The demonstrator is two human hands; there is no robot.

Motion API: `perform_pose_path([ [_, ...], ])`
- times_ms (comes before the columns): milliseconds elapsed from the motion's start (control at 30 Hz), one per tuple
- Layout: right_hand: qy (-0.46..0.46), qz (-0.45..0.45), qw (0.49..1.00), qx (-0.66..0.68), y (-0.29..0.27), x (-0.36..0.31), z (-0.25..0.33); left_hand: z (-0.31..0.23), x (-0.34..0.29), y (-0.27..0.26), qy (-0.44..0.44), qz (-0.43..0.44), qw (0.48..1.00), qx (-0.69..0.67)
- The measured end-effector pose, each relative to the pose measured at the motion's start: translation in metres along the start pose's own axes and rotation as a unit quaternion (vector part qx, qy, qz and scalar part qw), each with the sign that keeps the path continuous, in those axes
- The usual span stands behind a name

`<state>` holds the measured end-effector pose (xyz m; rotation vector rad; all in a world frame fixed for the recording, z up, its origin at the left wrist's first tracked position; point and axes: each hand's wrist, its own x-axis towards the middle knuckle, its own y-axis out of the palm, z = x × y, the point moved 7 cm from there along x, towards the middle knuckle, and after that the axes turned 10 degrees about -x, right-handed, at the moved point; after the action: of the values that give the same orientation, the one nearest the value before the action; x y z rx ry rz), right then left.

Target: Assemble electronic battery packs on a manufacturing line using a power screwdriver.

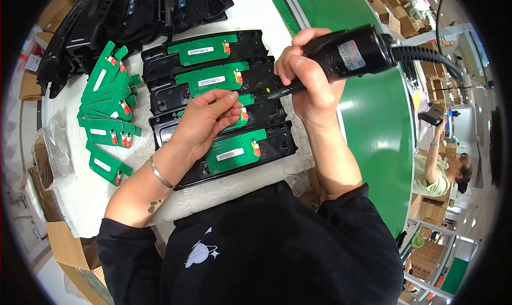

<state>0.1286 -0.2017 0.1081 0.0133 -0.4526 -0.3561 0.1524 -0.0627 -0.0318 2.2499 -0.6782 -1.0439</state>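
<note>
My right hand (312, 83) is wrapped round a black corded electric screwdriver (328, 53), its tip pointing left toward the boards. Close to that tip, the thumb and fingers of my left hand (201, 119) are pinched together; whatever they hold, if anything, is too small to make out. Beneath both hands lie several long black plastic housings (168, 96) in a row, bearing green circuit boards (234, 154) with white labels and red-and-white connectors. My left hand partly covers one board (246, 100) in the middle of the row.
Loose green circuit boards (101, 106) are fanned out left of the housings on a white padded surface (69, 201). Larger black plastic parts (101, 17) are stacked at the far left. A green table (373, 145) stretches along the right, and another person (442, 169) is beyond it.
</note>
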Motion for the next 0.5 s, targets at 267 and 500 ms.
perform_pose_path([
  [267, -0.003, 0.071, 0.993, -0.091, 0.015, 0.013, -0.006, -0.004, 0.004, -0.004, 0.011, 0.029, 0.999, -0.018],
  [500, 0.078, 0.072, 0.992, -0.065, 0.020, 0.004, -0.007, -0.006, -0.001, 0.000, 0.043, 0.035, 0.998, 0.005],
])
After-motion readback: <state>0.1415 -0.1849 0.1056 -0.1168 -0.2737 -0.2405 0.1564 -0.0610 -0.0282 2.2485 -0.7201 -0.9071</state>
